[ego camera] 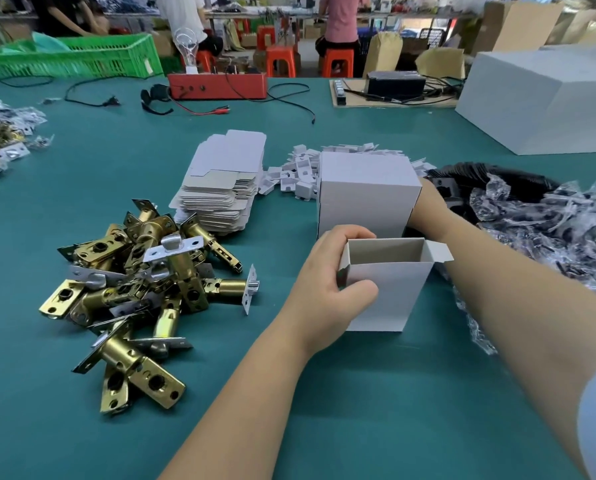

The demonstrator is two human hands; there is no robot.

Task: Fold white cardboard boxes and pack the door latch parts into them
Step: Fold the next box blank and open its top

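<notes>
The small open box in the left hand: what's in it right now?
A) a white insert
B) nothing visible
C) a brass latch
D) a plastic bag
B: the small open box, gripped by the left hand, shows only bare cardboard walls inside; the latches lie piled on the table.

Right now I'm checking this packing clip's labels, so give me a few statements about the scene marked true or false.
1. The left hand grips the open small box. True.
2. A latch already lies inside that box. False: its visible interior is bare.
3. The latch pile lies left of the box. True.
4. The flat box blanks sit in the green crate. False: they are stacked on the table.
5. The right hand holds a latch. False: it reaches behind the closed white boxes.
</notes>
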